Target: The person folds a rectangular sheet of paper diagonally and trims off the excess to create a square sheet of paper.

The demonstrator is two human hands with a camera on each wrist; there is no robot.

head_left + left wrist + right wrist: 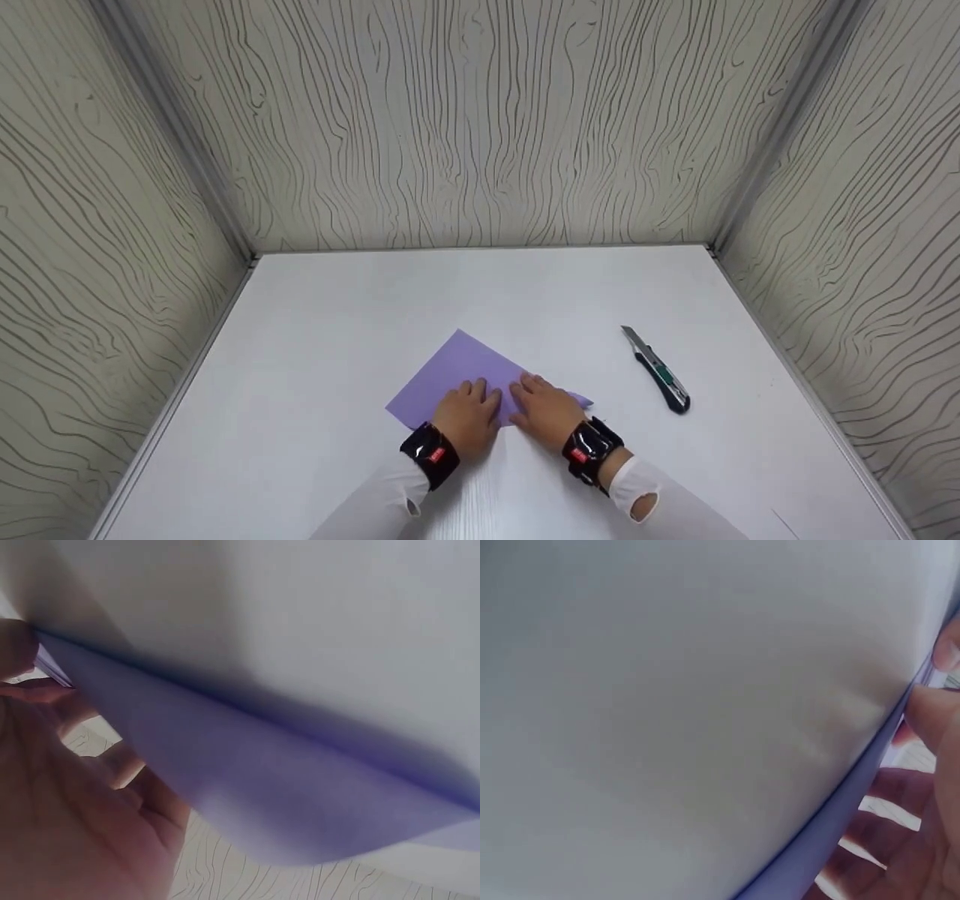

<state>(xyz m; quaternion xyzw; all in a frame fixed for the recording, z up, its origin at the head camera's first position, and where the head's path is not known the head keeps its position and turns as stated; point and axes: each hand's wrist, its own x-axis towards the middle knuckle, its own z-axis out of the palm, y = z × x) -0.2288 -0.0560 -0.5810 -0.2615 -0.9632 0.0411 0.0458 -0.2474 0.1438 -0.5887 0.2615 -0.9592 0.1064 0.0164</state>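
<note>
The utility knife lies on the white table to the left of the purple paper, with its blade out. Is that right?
Not quite. The head view shows the utility knife on the white table to the right of the purple paper, with its blade out.

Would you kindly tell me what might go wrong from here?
Near the left hand, the purple paper looks bowed up from the table, so it may crease unevenly. Also, the knife lies to the right of the right hand with its blade out, so a careless reach that way could mean a cut.
</note>
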